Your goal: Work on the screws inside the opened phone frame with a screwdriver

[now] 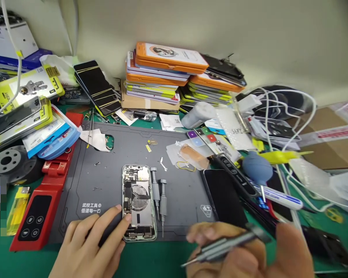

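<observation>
An opened smartphone lies on the grey work mat, its battery and boards bare. My left hand is at its left edge, with fingertips touching the frame. The fingers are curled over a smooth black object, mostly hidden, whose kind I cannot make out. Low on the right, my right hand grips a small grey precision screwdriver, its tip pointing left, apart from the phone. Right beside the phone lie two similar screwdrivers.
A dark phone or screen lies right of the mat, near a black pen-shaped tool and a blue air blower. A red device borders the left. Stacked orange boxes stand behind. Small scraps dot the mat.
</observation>
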Demonstrator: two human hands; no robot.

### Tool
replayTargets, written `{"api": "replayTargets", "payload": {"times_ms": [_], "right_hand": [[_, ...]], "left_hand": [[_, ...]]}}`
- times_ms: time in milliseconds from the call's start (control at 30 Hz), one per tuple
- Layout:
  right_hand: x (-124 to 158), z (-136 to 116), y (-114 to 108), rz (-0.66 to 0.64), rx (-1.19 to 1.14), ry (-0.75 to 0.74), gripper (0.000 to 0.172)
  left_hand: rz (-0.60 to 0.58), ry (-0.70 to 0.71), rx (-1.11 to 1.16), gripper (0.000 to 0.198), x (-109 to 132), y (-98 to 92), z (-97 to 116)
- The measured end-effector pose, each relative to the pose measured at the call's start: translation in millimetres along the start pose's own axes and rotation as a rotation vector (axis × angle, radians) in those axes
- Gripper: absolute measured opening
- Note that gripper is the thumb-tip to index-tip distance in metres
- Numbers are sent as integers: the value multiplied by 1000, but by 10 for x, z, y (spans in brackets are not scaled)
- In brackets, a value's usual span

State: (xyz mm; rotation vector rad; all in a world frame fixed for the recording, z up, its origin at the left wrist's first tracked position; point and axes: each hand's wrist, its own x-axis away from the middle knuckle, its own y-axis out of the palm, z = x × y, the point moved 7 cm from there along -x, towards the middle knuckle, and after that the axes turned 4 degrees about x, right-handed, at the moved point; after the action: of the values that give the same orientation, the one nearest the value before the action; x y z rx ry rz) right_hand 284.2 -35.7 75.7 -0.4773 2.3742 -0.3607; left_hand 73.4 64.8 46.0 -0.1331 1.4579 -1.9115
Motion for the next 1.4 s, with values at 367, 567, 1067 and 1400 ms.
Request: {"api": "replayTargets", "payload": {"times_ms": [367,567,1067,1400], "right_hand": [[-244,272,302,-324,572,-259,39],[-261,80,327,-352,469,-331,19],[-326,-86,649,-442,750,-551,40],[-331,22,660,-487,705,-548,40]], "left_hand": [[16,7,28,45,-33,-32,15],[45,-25,71,45,-39,-46,2],[173,-10,71,34,12,19,4],[166,18,123,34,-40,-188,-32]]}}
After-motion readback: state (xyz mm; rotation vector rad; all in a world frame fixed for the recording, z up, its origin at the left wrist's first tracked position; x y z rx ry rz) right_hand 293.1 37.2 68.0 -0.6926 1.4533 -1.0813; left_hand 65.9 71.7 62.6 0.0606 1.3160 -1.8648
